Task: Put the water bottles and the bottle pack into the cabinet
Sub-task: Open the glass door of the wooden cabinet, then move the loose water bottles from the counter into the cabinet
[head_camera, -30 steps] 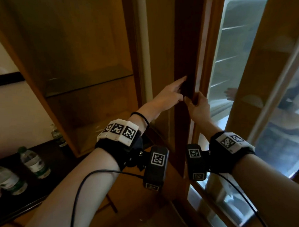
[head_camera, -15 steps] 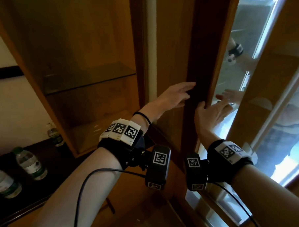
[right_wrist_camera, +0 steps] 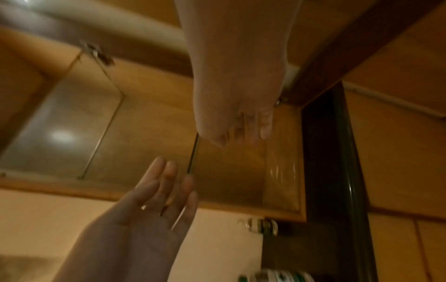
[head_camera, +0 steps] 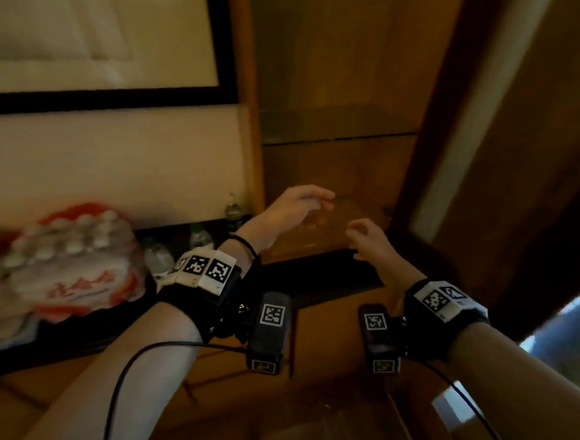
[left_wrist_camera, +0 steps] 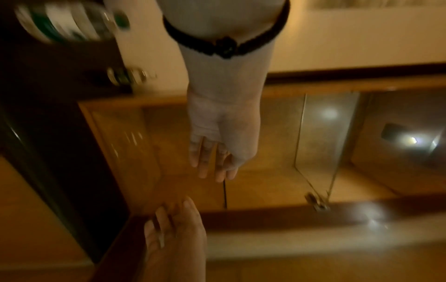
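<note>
Both hands have come off the tall door edge they were touching a moment ago and dropped down low, and the head has turned so the bottles now show at the left.

Two hands hang in the air in front of the open cabinet (head_camera: 334,162). Left hand (head_camera: 295,208) has loose, slightly bent fingers and holds nothing. Right hand (head_camera: 369,240) is just beside it, a small gap between them, fingers softly curled and also holding nothing. Each wrist wears a black band with white square code tags.

Just behind the hands is the bare wooden floor of the cabinet, with one glass shelf (head_camera: 332,128) above it. To the right of the right hand stands the open cabinet door (head_camera: 504,162).

To the left of the left hand, three water bottles (head_camera: 159,259) with green caps stand on a dark counter (head_camera: 77,337). Their labels are too blurry to read. Farther left lies one bottle pack (head_camera: 67,263), wrapped in clear plastic with red print. The red writing cannot be read.
</note>
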